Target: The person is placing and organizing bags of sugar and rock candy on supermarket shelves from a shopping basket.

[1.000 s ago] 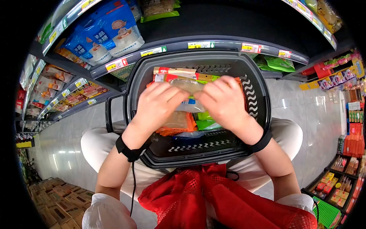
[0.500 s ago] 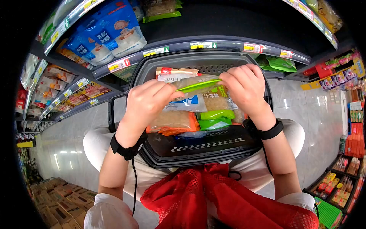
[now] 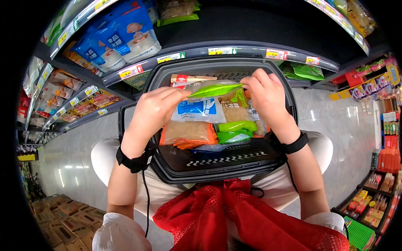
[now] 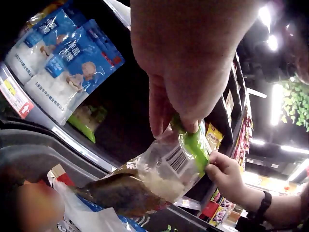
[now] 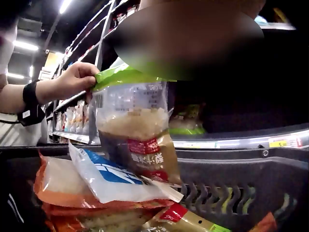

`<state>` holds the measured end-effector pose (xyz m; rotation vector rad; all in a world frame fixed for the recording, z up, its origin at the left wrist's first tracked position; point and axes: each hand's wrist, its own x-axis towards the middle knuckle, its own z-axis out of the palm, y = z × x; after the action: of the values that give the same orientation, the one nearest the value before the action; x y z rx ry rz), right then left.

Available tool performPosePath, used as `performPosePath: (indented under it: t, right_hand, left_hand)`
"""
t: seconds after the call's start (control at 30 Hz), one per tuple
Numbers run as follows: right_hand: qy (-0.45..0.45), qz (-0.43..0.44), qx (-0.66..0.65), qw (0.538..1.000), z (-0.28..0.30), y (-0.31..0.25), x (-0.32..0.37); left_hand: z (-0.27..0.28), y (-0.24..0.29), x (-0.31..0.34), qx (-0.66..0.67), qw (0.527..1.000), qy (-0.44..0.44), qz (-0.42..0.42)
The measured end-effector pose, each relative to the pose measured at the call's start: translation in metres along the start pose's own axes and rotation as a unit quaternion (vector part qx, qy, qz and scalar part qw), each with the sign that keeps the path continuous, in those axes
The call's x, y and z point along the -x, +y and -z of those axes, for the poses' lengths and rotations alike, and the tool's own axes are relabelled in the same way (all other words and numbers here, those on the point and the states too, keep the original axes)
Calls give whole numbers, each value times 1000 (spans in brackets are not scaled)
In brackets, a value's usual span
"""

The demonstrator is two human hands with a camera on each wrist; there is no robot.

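Both hands pinch opposite corners of a clear bag of pale lumpy sugar (image 5: 137, 116). My left hand (image 3: 157, 109) holds the left corner and my right hand (image 3: 266, 94) the right one. Stretched between them is the bag's green edge (image 3: 214, 90); its clear, brown-bottomed body hangs beneath, over the basket (image 3: 180, 165). Inside the basket lie a white-and-blue bag (image 3: 199, 111), an orange-edged bag (image 3: 188, 133), green-edged bags (image 3: 236, 134) and a brown bag with a red label (image 3: 184, 78).
The black basket rests across the person's lap, against a dark shelf edge with price tags (image 3: 222, 51). Blue sugar pouches (image 3: 125, 35) stand on that shelf at the left. Stacked cartons (image 3: 69, 221) lie at the lower left, with goods racks (image 3: 377, 188) at the right.
The hands have moved apart from close together, drawing the bag's green edge out between them. Over the last half second this edge has tilted, showing more of its face.
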<state>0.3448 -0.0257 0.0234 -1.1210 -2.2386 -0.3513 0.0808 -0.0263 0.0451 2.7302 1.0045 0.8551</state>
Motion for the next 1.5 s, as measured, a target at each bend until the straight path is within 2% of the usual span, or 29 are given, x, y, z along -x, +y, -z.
performPosePath:
  t: [0.2, 0.33, 0.4, 0.6, 0.77, 0.93, 1.1, 1.27, 1.5]
  right_hand:
    - [-40, -3, 6, 999, -10, -14, 8]
    - [0, 5, -36, 999, -22, -26, 7]
    - [-13, 59, -29, 998, -29, -26, 12]
    - [-10, 104, -55, 993, -30, -44, 11]
    - [14, 111, -21, 993, -26, -43, 4]
    - [12, 63, 23, 998, -4, -18, -7]
    - [31, 84, 11, 996, -4, -10, -6]
    - [35, 55, -22, 998, -7, 3, 0]
    - [17, 24, -42, 999, -10, 1, 3]
  left_hand:
    - [-8, 1, 2, -33, 999, 2, 10]
    - [-14, 7, -1, -42, 999, -15, -25]
    - [-16, 10, -1, -40, 998, -21, -44]
    - [-25, 18, -6, -105, 988, -21, -113]
    - [-27, 12, 1, -84, 993, -34, -78]
    - [-10, 6, -3, -69, 996, 22, -49]
    - [-4, 7, -1, -60, 998, -17, -29]
    - [-4, 2, 1, 29, 999, -34, -3]
    - [-4, 0, 1, 8, 1000, -12, -4]
